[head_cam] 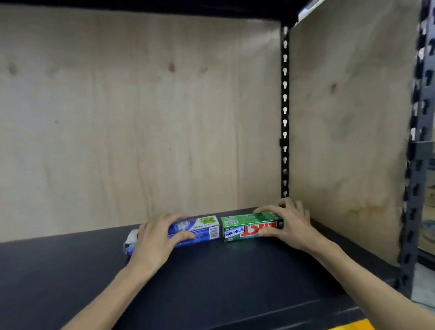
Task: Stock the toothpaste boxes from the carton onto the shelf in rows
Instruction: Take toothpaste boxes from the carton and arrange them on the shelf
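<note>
Both hands are on the shelf point(217, 278), each holding one toothpaste box at the back, near the plywood back panel point(133, 118).

Left hand point(157, 241): fingers curled over the top of the blue box point(202, 230), thumb on its front face. The box lies flat, long side parallel to the back panel. The hand hides its left part, and something whitish, maybe that box's end, shows just left of the hand. Can't tell.

Right hand point(290, 224): fingers over the top of the green box point(247, 227), thumb on the front, gripping the right end. This box also lies flat, with its print upside down from this view, between the blue box and the plywood side panel point(348, 132).

The two boxes sit end to end in one line; their facing ends are just beside each other or touching, and the gap is too thin to call. The green box's right end is near the side panel, but the hand covers that corner, so contact is unknown.

My read: the row starts from the back right corner so the panels act as stops, and the top-and-front grip lets each hand slide a box back and sideways to square it up. Early stage, since only these two boxes are visible and the rest of the shelf surface in front is bare.

The carton is not in view. Yellow edge point(346, 328) at bottom right, unidentified.
</note>
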